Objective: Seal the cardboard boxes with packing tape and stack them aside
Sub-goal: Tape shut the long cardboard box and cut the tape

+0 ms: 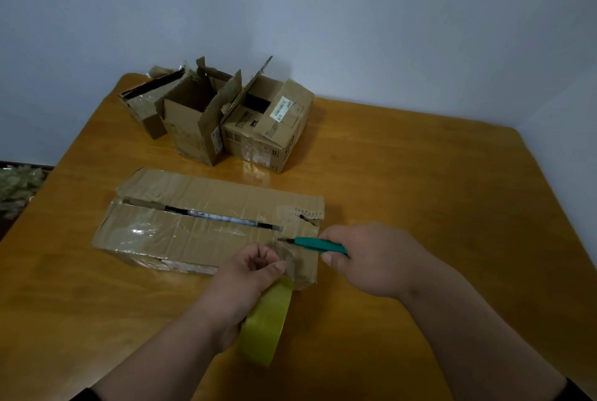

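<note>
Both hands work at the flat box's (206,223) right edge: left hand (248,274) pinches tape (268,323), right hand (371,258) grips cutter (318,245).

table (420,194): orange-brown wood, faint grain.
flat box (206,226) on the table: dull brown cardboard, glossy clear tape patches, dark slit along the top seam.
tape roll (266,324) at that box's near edge: translucent yellow-green.
cutter (319,245) beside the roll: teal handle, dark tip.
three open boxes (223,116) behind the flat box: brown cardboard; rightmost with a white barcode label and black print.
wall (323,13): pale blue-grey, plain.
</note>
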A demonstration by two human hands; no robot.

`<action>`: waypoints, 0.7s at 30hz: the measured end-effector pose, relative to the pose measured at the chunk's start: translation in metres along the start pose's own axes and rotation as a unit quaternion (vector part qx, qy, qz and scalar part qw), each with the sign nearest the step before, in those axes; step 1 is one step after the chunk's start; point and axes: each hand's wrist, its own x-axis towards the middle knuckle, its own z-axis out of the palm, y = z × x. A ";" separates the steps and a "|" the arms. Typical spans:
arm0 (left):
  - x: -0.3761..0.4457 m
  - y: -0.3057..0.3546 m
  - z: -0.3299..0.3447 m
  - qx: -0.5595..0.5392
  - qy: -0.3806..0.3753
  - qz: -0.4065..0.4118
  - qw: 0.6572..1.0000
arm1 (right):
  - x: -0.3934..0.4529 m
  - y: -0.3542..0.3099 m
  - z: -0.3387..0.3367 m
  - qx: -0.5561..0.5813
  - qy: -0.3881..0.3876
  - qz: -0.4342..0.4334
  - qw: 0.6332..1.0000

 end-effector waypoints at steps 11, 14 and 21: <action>-0.001 0.001 0.004 -0.016 -0.031 0.008 0.999 | 0.010 -0.017 0.012 -0.080 0.055 -0.019 0.995; -0.003 -0.001 0.008 -0.028 -0.030 0.007 0.999 | 0.011 -0.018 0.015 -0.066 0.045 -0.018 0.997; -0.004 -0.001 0.006 -0.033 -0.017 0.000 0.999 | -0.005 0.007 0.014 -0.027 0.030 -0.003 0.999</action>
